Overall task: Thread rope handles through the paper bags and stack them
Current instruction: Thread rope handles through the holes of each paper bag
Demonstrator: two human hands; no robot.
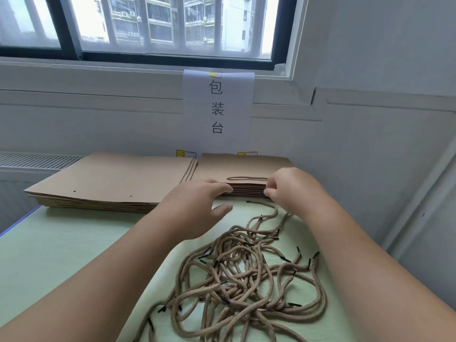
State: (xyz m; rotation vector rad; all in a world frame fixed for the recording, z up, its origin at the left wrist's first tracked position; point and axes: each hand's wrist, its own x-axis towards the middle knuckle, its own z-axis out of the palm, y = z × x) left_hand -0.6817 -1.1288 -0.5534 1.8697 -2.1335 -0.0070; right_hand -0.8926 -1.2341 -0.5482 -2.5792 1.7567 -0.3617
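Loose ropes point(246, 275) lie lower centre, within reach. At centre, my left hand point(197, 208) presses straight fingers on the top bag point(246, 166), probably to steady it. My right hand point(291, 191) curls at the bag's edge; I cannot tell what it grips.

Stacked flat bags point(111, 178); tangled ropes point(232, 288)

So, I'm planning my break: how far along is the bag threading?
Done: the right stack has a rope handle on top. In hand: the left hand and right hand are at that stack's near edge. Left: the left stack shows empty holes, and a big rope pile waits.
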